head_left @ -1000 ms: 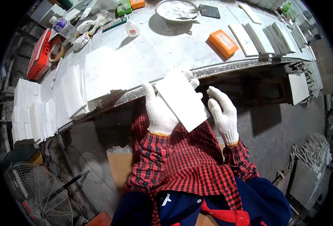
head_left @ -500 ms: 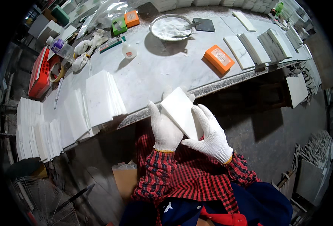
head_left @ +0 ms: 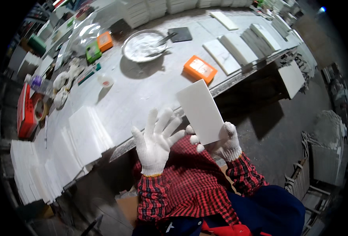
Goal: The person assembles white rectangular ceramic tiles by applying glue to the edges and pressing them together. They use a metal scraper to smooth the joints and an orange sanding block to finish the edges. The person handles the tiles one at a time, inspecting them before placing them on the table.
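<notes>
A flat white rectangular tile (head_left: pixel 201 112) is held up in front of the bench edge. My right hand (head_left: pixel 228 146), in a white knit glove, grips its lower end, thumb on the near side and fingertips showing past the left edge. Beside it, my left hand (head_left: pixel 157 143), gloved the same way, is raised palm up with fingers spread, apart from the tile. Closest to the left hand on the bench stands a leaning row of thin white tiles (head_left: pixel 88 131). Beyond the held tile lies an orange box (head_left: pixel 200 69).
The marble-topped bench (head_left: pixel 142 94) carries a metal bowl of white powder (head_left: pixel 142 45), a dark square plate (head_left: pixel 180 34), a small translucent bottle (head_left: pixel 105 81) and a green box (head_left: pixel 93 52). Marble slabs (head_left: pixel 222 57) stand at the right; a red box (head_left: pixel 25 112) sits far left.
My left hand has let go of the tile and spread open to the left. The right hand now holds the tile alone, turned more upright. The whole view has shifted and tilted.
</notes>
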The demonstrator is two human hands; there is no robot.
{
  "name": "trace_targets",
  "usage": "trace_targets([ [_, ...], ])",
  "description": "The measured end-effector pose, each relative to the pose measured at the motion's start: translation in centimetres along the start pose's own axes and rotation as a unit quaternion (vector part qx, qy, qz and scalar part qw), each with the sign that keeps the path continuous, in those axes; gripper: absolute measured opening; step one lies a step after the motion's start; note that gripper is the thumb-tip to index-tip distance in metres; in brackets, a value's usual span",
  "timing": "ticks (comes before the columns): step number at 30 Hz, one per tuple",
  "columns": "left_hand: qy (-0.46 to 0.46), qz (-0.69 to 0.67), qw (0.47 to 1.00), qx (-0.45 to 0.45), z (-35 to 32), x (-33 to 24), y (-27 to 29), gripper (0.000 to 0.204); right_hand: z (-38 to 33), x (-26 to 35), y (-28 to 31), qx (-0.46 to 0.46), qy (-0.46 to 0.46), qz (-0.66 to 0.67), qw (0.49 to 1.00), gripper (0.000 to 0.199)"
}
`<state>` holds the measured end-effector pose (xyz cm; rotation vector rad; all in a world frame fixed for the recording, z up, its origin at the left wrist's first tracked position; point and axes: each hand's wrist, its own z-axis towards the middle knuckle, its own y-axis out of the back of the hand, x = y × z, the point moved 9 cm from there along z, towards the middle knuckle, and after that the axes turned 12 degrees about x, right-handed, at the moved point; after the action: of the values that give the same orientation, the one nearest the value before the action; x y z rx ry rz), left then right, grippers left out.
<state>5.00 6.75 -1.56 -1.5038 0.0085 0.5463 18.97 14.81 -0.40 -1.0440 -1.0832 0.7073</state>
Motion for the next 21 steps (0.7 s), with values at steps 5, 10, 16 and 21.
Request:
trace_targets([
  [5,0.02,0.059,0.998,-0.013,0.3,1.0,-0.1,0.086,0.6,0.4,0.0,0.011,0.034,0.128,0.991,0.09],
  [10,0.001,0.091,0.995,-0.026,0.3,0.6,-0.1,0.083,0.5,1.8,0.5,-0.003,0.043,0.081,0.996,0.089],
  [16,-0.034,0.091,0.995,-0.021,0.0,0.1,0.8,0.078,0.2,3.0,0.7,0.027,0.074,0.121,0.99,0.091],
  [21,-0.034,0.097,0.994,-0.032,-0.1,0.3,1.1,0.076,0.0,3.2,0.9,0.041,0.087,0.133,0.986,0.091],
])
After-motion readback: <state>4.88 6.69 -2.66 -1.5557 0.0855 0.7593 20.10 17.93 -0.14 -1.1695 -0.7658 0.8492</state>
